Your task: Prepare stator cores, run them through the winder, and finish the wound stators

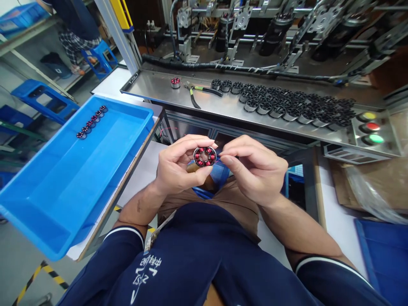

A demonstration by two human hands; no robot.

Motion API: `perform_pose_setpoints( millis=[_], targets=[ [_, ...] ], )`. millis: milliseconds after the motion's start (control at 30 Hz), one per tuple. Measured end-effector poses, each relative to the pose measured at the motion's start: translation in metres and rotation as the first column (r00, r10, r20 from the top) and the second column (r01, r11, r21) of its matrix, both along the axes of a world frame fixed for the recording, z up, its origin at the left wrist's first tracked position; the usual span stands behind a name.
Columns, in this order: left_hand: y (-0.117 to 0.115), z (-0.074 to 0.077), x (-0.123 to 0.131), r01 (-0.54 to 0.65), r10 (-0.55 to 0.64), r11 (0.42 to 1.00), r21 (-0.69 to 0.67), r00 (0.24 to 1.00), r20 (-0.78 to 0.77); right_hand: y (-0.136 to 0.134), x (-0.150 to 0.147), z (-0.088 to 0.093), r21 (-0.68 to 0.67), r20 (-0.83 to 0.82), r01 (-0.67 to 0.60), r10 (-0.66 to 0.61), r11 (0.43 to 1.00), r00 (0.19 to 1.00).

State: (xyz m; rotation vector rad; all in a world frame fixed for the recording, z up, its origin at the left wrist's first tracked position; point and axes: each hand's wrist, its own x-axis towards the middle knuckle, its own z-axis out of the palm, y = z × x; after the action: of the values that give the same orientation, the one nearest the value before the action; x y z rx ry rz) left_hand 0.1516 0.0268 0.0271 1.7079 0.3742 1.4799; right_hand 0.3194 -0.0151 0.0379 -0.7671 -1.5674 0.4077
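Between the thumb and fingers of my left hand is a round motor stator wound with red wire, its open face turned up toward me. My right hand is close on its right side, thumb and forefinger pinched on a thin red wire that runs from the stator. Another wound stator sits on the metal ledge, beside wire cutters with black and green handles that lie spread. Several unwound black stators stand in rows farther right on that ledge.
A blue tray at my left carries a short row of wound stators. Winding machinery rises behind the metal ledge. A button box is at the right end. A person is at the upper left near blue stools.
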Motion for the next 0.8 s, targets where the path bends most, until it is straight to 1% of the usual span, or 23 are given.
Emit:
perform_pose_setpoints(
  millis=[67,167,233,300,400,467,567,633,700,800],
  targets=[
    [-0.001,0.0,0.0,0.0,0.0,1.0,-0.022,1.0,-0.004,-0.004,-0.002,0.0,0.0,-0.013,0.031,-0.031,1.0,0.999],
    [-0.001,0.0,0.001,0.001,-0.001,0.999,-0.045,1.0,0.011,-0.01,-0.003,-0.004,-0.005,-0.057,0.033,-0.034,0.999,0.998],
    [-0.002,0.001,0.001,0.032,-0.029,0.996,-0.085,0.999,0.031,-0.01,-0.001,-0.008,-0.01,-0.093,0.02,-0.02,1.0,0.995],
    [-0.002,0.002,0.002,0.089,-0.083,0.985,-0.145,0.995,0.048,-0.008,0.001,-0.011,-0.017,-0.112,-0.008,0.006,1.0,0.994],
    [-0.003,0.004,0.001,0.169,-0.163,0.959,-0.228,0.986,0.042,-0.003,0.004,-0.011,0.013,-0.085,-0.029,0.03,0.999,0.996],
    [-0.004,0.004,0.001,0.203,-0.202,0.944,-0.259,0.979,0.033,-0.001,0.004,-0.01,0.048,-0.045,-0.008,0.01,0.999,0.999],
    [-0.005,0.003,0.0,0.228,-0.231,0.94,-0.253,0.973,0.019,-0.002,0.001,-0.007,0.092,-0.019,0.049,-0.048,0.995,0.999],
    [-0.005,0.002,0.0,0.197,-0.203,0.955,-0.223,0.979,-0.003,-0.005,-0.002,-0.006,0.078,-0.043,0.096,-0.093,0.992,0.995],
    [-0.006,0.001,0.001,0.115,-0.119,0.98,-0.163,0.993,-0.014,-0.01,-0.005,-0.006,0.013,-0.075,0.119,-0.117,0.993,0.99],
    [-0.007,-0.001,0.004,-0.022,0.022,0.999,-0.044,1.0,0.012,-0.018,-0.01,-0.005,-0.082,-0.123,0.083,-0.093,0.993,0.988]
  ],
)
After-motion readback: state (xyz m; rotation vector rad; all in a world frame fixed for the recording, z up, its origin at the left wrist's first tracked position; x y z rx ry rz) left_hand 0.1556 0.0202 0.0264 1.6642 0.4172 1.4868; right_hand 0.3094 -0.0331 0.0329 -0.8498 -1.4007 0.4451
